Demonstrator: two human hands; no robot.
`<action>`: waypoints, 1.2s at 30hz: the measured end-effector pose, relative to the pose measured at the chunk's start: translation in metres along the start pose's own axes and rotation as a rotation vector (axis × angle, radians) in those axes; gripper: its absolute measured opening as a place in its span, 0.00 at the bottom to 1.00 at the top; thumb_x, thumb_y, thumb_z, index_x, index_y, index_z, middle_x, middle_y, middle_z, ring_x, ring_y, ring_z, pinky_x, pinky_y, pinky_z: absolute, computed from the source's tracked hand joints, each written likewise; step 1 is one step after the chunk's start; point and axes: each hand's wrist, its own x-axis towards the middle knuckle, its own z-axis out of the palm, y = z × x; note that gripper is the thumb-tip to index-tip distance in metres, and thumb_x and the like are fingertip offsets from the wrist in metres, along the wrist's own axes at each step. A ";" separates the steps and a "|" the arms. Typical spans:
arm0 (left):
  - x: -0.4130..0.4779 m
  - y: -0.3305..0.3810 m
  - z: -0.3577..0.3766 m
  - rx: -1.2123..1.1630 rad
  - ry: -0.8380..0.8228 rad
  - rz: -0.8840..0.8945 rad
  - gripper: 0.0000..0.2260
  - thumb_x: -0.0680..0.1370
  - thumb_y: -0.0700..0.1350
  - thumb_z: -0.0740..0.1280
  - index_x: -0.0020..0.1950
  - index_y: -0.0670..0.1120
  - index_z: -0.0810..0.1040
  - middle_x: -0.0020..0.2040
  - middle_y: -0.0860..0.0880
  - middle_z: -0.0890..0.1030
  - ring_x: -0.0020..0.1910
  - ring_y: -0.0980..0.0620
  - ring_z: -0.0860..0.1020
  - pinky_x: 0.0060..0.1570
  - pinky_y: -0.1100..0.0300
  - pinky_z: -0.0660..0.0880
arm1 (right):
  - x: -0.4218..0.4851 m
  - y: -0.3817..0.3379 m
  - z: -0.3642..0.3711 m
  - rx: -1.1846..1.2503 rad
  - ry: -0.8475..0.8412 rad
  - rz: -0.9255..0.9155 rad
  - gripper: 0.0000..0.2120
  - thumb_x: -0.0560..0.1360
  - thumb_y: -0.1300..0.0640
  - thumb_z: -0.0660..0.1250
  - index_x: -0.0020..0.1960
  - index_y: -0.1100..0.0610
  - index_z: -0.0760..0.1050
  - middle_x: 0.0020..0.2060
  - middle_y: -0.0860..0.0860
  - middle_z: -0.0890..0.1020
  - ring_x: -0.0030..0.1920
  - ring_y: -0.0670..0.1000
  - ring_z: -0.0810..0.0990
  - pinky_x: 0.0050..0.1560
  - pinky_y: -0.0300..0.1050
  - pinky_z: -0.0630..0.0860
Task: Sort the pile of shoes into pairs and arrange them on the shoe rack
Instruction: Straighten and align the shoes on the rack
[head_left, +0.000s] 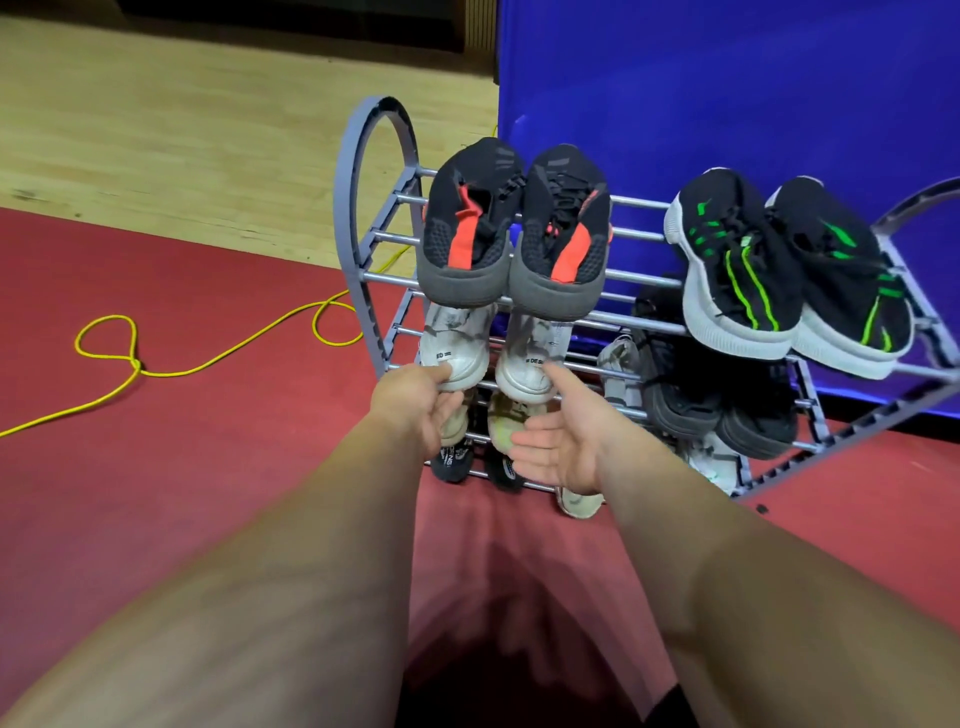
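We reach both bare arms toward the grey metal-barred shoe rack (644, 283), which stands on the red floor mat (156, 415) against a blue backdrop (727, 93). Our left hand (415, 402) has its fingers curled on the heel of the left shoe of a white sneaker pair with black lettering (460, 358), set on the second tier at the left end. Our right hand (558, 441) is spread apart, palm turned leftward, its thumb touching the heel of the right white sneaker and clamped on nothing.

On the top tier, directly above, sits a black pair with orange-red heel stripes and grey soles (514, 234). At the right end of that tier rests a black pair with green stripes and white soles (779, 270). Below it, on the second tier, lie dark black shoes (727, 410). Lower tiers hold a pale yellowish pair (506, 423) and small black shoes with white lettering (452, 457), partly hidden by our hands.

A yellow cord (135, 358) loops across the mat at the left, and light wooden flooring (182, 114) lies beyond.
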 end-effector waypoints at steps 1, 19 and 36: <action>0.000 -0.001 0.002 -0.014 0.004 0.018 0.15 0.79 0.37 0.71 0.65 0.41 0.76 0.58 0.45 0.81 0.49 0.49 0.83 0.49 0.59 0.83 | 0.000 -0.002 -0.002 0.026 0.003 -0.015 0.41 0.71 0.27 0.67 0.61 0.65 0.73 0.56 0.62 0.83 0.53 0.60 0.84 0.47 0.56 0.83; 0.015 -0.012 0.007 -0.013 -0.019 0.160 0.16 0.80 0.39 0.68 0.68 0.50 0.77 0.52 0.49 0.86 0.44 0.52 0.87 0.45 0.61 0.83 | 0.022 0.001 0.027 0.094 0.264 -0.257 0.19 0.78 0.47 0.69 0.62 0.60 0.75 0.53 0.64 0.82 0.45 0.58 0.86 0.40 0.58 0.86; 0.017 -0.008 0.005 0.099 -0.070 0.112 0.16 0.80 0.36 0.63 0.65 0.49 0.74 0.58 0.38 0.82 0.58 0.40 0.83 0.52 0.50 0.83 | 0.029 0.001 0.035 0.163 0.261 -0.450 0.29 0.81 0.59 0.64 0.78 0.42 0.62 0.51 0.54 0.82 0.41 0.56 0.86 0.41 0.48 0.86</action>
